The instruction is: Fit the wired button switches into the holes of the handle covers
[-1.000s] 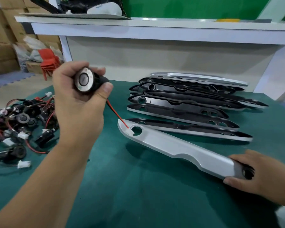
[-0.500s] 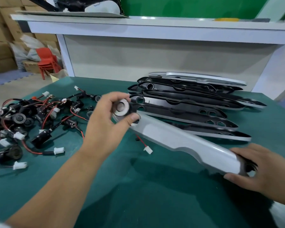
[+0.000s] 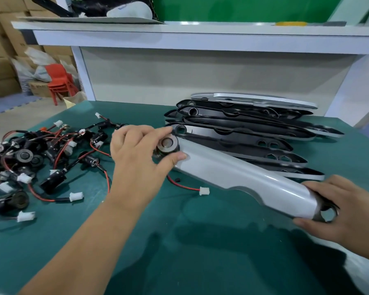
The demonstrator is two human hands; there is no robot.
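A silver handle cover (image 3: 239, 175) lies slantwise over the green table, its far end lifted. My left hand (image 3: 136, 158) pinches a round metal button switch (image 3: 167, 143) with thumb and fingers, right at the hole in the cover's far end. The switch's red-and-black wire (image 3: 179, 185) hangs below the cover and ends in a white plug (image 3: 204, 190) on the mat. My right hand (image 3: 347, 211) grips the cover's near end, beside its large round opening (image 3: 328, 213).
A tangled heap of wired switches (image 3: 34, 160) lies at the left of the green mat (image 3: 179, 252). A row of dark and silver handle covers (image 3: 243, 133) is stacked behind the held one. A white shelf frame (image 3: 179, 41) rises at the back.
My left hand has come down from in front of me and carried the switch to the hole at the cover's far end. The wire now trails under the cover. My right hand has tilted the cover.
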